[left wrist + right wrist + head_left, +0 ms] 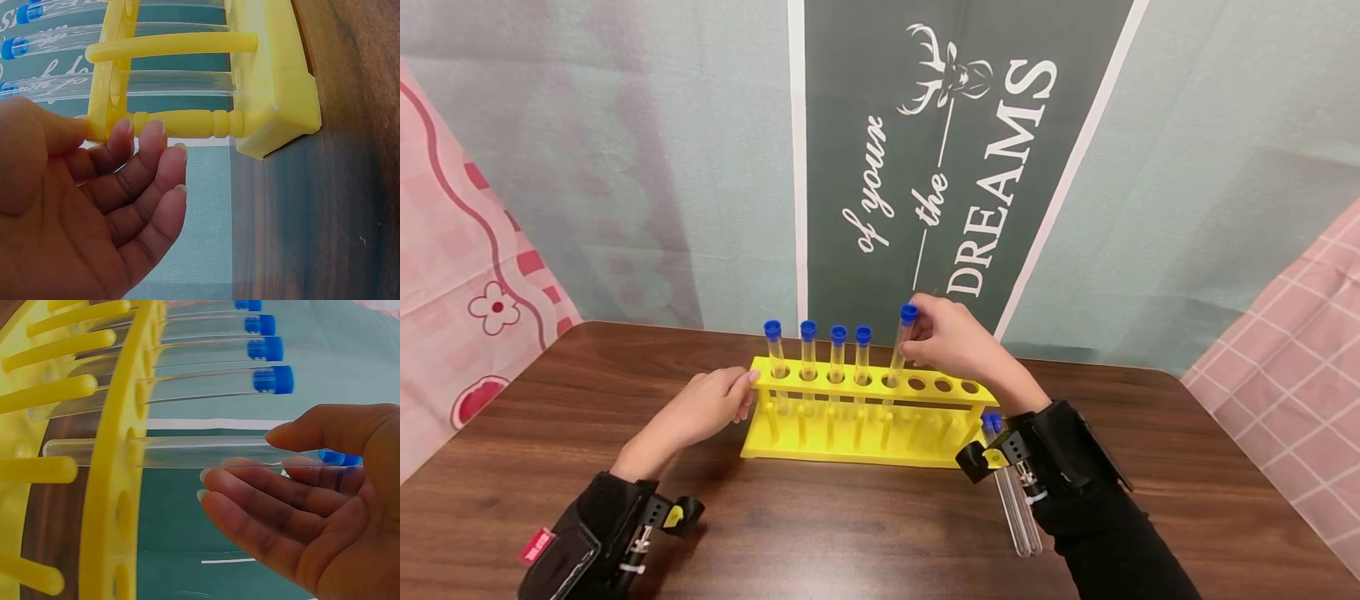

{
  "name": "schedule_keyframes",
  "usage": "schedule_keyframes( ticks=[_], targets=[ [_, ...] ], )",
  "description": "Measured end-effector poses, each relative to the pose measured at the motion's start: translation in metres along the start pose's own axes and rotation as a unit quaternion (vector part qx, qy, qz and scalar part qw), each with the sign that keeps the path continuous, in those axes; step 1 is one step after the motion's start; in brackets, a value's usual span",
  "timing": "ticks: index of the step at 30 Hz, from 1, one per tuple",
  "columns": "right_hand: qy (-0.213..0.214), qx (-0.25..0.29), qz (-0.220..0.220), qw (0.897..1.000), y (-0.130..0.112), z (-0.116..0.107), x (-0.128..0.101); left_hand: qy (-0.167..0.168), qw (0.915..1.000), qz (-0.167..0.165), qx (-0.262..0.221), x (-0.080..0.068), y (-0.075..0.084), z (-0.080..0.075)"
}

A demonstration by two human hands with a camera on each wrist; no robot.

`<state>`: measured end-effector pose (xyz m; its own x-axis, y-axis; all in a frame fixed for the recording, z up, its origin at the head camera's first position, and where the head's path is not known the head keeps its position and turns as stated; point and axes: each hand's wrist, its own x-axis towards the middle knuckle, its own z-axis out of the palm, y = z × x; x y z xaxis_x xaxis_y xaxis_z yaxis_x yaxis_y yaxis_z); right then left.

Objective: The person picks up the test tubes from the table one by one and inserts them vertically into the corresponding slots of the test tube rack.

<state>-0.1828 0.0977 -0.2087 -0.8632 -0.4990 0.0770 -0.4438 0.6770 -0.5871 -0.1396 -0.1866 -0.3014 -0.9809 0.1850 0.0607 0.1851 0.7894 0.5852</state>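
A yellow test-tube rack (850,454) stands on the brown table. Several clear tubes with blue caps (837,357) stand upright in its left holes. My right hand (925,337) pinches another blue-capped tube (898,354) near its cap; the tube leans left, with its lower end through the fifth hole. In the right wrist view my thumb lies above this tube (187,452) and the fingers (250,487) below it, at the rack's top plate (119,481). My left hand (741,392) holds the left end of the rack's top plate (100,94), thumb against the edge and fingertips (156,134) at the corner post.
Two more blue-capped tubes (1018,508) lie on the table (850,542) by my right wrist, right of the rack. Three holes at the rack's right end (943,386) are empty. A printed cloth backdrop (955,167) hangs behind the table's far edge.
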Motion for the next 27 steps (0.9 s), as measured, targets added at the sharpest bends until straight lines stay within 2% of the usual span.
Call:
schedule_keyframes(
  ticks=[5, 15, 27],
  targets=[
    [0.001, -0.026, -0.001, 1.0, 0.004, 0.004, 0.001, 0.001, 1.0, -0.002, 0.002, 0.001, 0.0, 0.0],
    [-0.018, -0.008, 0.023, 1.0, 0.008, 0.011, 0.001, -0.002, 1.0, -0.002, 0.001, 0.0, 0.001, -0.001],
    [-0.022, -0.015, 0.003, 1.0, 0.014, 0.018, 0.001, -0.004, 0.9999, -0.01, -0.006, -0.001, 0.002, -0.001]
  ],
)
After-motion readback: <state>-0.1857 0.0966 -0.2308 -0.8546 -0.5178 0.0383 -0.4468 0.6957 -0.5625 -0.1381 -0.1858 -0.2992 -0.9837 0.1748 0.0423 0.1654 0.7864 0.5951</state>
